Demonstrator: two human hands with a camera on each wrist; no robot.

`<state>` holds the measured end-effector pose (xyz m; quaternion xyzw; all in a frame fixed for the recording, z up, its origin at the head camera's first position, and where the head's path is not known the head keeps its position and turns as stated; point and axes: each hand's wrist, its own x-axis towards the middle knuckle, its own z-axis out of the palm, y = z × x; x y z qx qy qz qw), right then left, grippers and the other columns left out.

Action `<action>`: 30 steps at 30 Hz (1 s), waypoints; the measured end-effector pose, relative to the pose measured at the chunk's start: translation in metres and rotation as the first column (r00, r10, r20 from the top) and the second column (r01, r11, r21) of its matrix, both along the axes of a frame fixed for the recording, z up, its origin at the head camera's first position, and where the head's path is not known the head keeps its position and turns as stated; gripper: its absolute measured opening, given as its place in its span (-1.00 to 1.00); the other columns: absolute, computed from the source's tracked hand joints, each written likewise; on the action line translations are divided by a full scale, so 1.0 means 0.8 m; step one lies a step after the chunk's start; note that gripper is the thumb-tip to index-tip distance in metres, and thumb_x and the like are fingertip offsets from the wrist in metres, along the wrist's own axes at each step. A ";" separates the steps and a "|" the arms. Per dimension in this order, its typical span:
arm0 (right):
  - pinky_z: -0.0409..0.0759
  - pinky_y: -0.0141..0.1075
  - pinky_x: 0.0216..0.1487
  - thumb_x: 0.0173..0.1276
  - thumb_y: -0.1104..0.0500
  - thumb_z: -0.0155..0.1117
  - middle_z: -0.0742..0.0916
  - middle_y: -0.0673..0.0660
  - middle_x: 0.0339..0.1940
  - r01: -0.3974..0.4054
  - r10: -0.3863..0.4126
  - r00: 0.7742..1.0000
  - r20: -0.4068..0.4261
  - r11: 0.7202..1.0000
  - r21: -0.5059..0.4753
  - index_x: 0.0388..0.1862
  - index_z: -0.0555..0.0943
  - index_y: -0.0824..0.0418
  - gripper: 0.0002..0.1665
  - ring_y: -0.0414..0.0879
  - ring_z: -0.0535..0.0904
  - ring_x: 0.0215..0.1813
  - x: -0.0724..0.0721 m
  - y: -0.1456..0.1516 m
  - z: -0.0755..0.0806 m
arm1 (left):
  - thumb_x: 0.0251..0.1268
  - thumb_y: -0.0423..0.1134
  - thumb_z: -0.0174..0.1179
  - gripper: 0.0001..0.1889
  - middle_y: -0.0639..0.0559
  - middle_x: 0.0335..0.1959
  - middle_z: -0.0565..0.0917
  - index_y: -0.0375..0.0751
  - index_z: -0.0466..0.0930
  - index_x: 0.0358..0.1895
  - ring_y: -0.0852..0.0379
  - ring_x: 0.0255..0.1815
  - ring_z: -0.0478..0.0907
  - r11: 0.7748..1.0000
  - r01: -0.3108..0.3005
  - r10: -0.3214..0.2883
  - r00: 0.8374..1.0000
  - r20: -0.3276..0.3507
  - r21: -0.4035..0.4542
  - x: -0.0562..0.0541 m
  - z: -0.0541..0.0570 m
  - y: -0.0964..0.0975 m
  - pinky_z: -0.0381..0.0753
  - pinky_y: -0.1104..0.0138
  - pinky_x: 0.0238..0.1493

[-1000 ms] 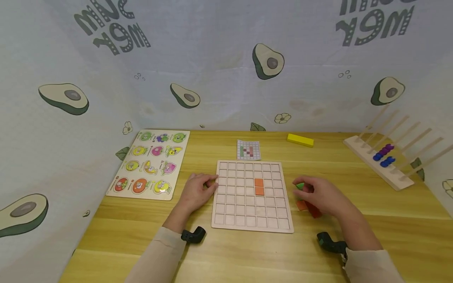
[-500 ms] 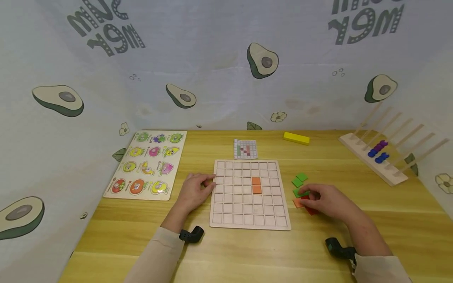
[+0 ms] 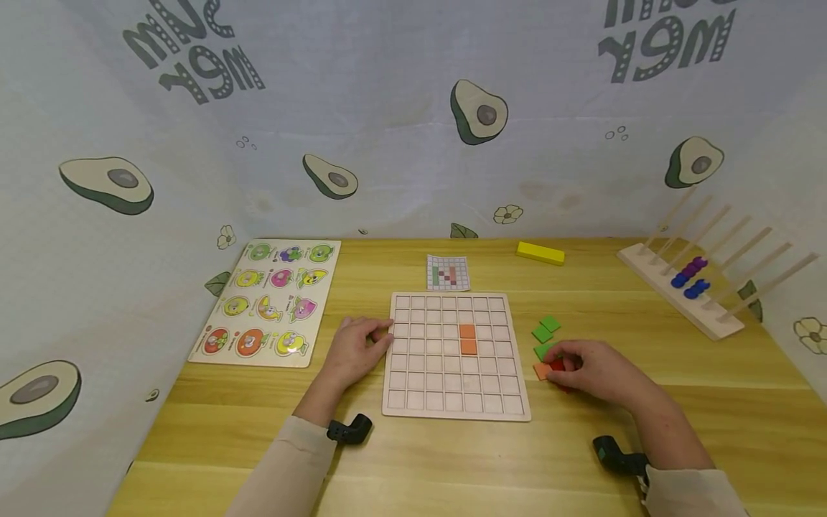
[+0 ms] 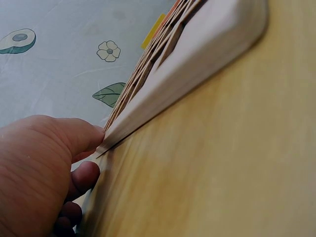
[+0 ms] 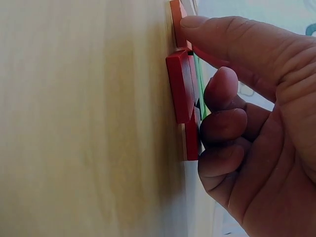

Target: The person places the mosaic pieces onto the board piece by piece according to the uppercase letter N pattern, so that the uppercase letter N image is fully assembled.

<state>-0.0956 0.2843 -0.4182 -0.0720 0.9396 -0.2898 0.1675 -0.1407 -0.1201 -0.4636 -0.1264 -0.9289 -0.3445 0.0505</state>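
Note:
A pale wooden grid board (image 3: 423,385) lies in the middle of the table, with two orange square tiles (image 3: 468,339) in neighbouring cells. My left hand (image 3: 355,353) rests at the board's left edge; its fingertips touch the rim in the left wrist view. Right of the board, my right hand (image 3: 594,370) hovers low over a small group of tiles, fingers loosely bent. Beneath and beside it are red tiles (image 5: 179,89), an orange tile (image 3: 541,371) and several green tiles (image 3: 543,334). The right thumb tip overlaps the orange tile in the right wrist view.
A small grid card (image 3: 447,273) with a coloured pattern lies behind the board. At the left is a fruit puzzle board (image 3: 316,301). A yellow bar (image 3: 540,253) lies at the back, and a peg rack (image 3: 678,294) with blue and purple beads stands at the right.
The right hand has shifted slightly back toward the person, uncovering several green tiles, and now sits over the red ones. The head view has turned slightly. The left hand stays at the board's edge.

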 end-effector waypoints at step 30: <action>0.33 -0.35 -0.39 0.26 0.00 0.52 0.55 0.02 -0.40 0.004 -0.004 1.000 0.021 1.000 0.007 0.04 0.72 0.17 -0.56 -0.10 0.41 -0.31 -0.002 0.000 -0.003 | 0.37 -0.16 0.34 -0.71 0.18 -0.45 0.63 -0.06 0.76 0.11 0.20 -0.31 0.38 1.000 0.007 -0.007 1.000 -0.002 0.002 0.001 0.002 0.000 0.28 0.30 -0.16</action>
